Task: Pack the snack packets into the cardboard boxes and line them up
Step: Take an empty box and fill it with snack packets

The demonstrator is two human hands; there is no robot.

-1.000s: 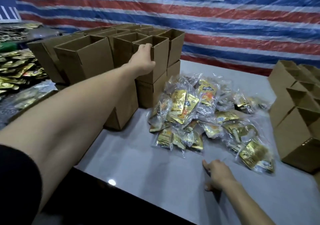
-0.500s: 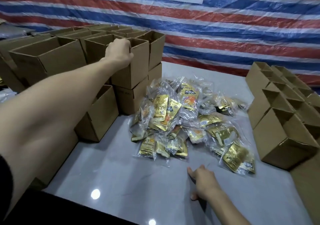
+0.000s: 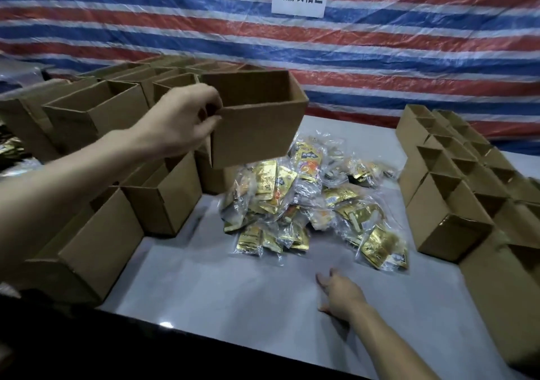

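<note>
Head view: the left hand (image 3: 181,119) grips the rim of an empty cardboard box (image 3: 257,128), held clear of the table (image 3: 233,292); the right hand (image 3: 340,293) rests flat, fingers relaxed, near the snack packets (image 3: 306,204). The packets lie heaped and unpacked, so most packing appears to remain; the contents of the right-side boxes (image 3: 447,204) cannot be determined.

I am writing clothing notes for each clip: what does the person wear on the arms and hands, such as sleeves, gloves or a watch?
Nothing is worn on the left hand or the right hand: no gloves and no visible rings. The left forearm and the right forearm are bare, with no watch or bracelet at either wrist. No sleeve is clearly in view.
</note>
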